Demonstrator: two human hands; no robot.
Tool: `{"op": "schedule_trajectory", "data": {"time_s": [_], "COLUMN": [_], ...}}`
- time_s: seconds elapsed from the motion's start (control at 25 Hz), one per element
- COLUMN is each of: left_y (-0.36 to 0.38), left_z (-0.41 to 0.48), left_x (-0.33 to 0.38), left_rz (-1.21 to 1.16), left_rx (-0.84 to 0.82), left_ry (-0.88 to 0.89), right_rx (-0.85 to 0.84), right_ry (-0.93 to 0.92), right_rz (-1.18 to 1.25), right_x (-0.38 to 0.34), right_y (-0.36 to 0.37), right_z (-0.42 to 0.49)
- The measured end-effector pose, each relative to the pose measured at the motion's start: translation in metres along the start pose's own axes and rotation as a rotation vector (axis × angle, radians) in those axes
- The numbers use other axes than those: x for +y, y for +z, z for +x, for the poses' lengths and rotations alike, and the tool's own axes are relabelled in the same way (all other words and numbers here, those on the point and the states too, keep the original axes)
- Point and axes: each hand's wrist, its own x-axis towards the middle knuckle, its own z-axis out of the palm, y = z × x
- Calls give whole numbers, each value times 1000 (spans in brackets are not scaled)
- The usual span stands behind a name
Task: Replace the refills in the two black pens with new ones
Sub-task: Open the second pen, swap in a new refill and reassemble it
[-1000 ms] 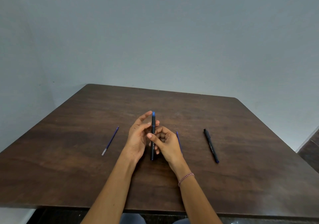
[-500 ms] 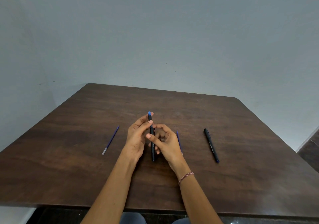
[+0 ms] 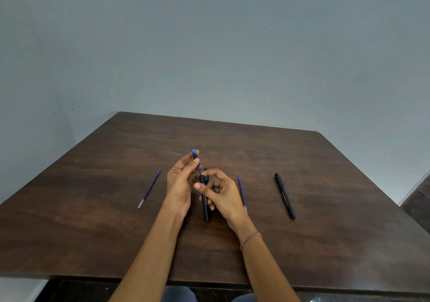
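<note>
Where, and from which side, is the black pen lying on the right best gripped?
Probably mid-barrel on the black pen, from above, with fingers across its width: it lies flat on the table with both long sides free.

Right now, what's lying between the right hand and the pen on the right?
A thin blue refill lies there, close beside the right hand; from it to the pen the table is bare. The head view shows it.
</note>
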Motion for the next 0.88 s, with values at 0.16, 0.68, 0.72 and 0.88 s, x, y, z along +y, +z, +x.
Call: {"op": "schedule_trajectory", "data": {"time_s": [0.16,0.68,0.72,0.88], "left_y": [-2,-11,-11,-8], "left_z": [0,5,5,6], "left_x": [2,8,8,-1], "left_rz": [-44,-168,-125,262], "left_rx": [64,287,310,352], "left_ry": [7,100,115,194], "right_rx": [-20,-64,-56,69], "right_ry": [2,-6,-17,-91], "right_rz": [-25,-119,-111,-66], "right_x": [0,-6,-6,-7], "right_y": [0,2,2,1], "right_z": [-1,-4,-4,-3]}}
